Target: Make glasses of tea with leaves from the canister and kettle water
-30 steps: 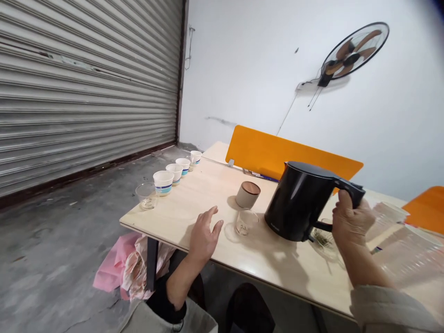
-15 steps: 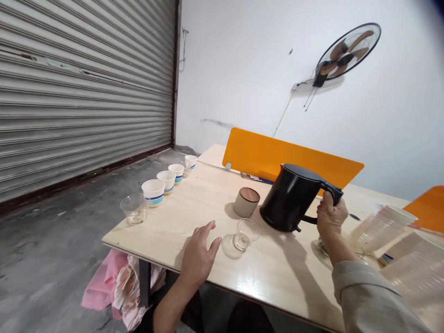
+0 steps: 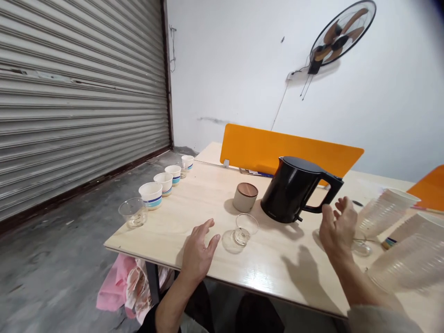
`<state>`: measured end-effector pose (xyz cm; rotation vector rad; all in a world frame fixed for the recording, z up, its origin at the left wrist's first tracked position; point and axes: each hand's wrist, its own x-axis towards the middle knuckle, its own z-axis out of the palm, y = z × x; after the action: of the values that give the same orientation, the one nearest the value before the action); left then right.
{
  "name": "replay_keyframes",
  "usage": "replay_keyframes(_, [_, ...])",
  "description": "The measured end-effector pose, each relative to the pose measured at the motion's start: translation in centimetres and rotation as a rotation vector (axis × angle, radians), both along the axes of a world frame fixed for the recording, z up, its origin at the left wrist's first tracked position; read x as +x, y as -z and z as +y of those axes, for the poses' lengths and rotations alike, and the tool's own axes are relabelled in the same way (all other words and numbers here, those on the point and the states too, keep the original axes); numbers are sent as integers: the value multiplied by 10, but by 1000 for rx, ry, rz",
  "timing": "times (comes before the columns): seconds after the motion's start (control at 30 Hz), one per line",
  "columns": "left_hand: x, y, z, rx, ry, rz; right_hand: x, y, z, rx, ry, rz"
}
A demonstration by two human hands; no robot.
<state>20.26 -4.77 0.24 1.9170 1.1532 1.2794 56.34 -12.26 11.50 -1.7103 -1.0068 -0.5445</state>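
Observation:
A black electric kettle stands upright on the wooden table, its handle toward the right. Just off that handle, my right hand is open with fingers half curled and nothing in it. My left hand hovers by the table's front edge, fingers apart and holding nothing. Nearest to it is a clear plastic cup with a little clear liquid at the bottom. Behind that cup sits a grey canister with a wooden lid. Something low behind my right wrist is mostly hidden.
Along the left edge runs a row of paper cups, with another clear cup at the near corner. Stacked plastic cups lie at the right. An orange divider stands behind the kettle. Pink cloth lies below the table.
The kettle has come down onto the table, and my right hand has let go of its handle and drawn back. My left hand has stayed open near the front edge.

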Motion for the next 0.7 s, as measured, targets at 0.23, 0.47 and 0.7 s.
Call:
replay_keyframes(0.23, [7, -9, 0, 121, -63, 306, -59, 94, -34, -534, -283, -193])
replay_keyframes(0.47, [25, -10, -4, 183, 14, 731, -93, 105, -19, -825, -380, -338])
replay_keyframes(0.7, [31, -6, -8, 201, 80, 901, -108, 99, -19, -955, -368, -355])
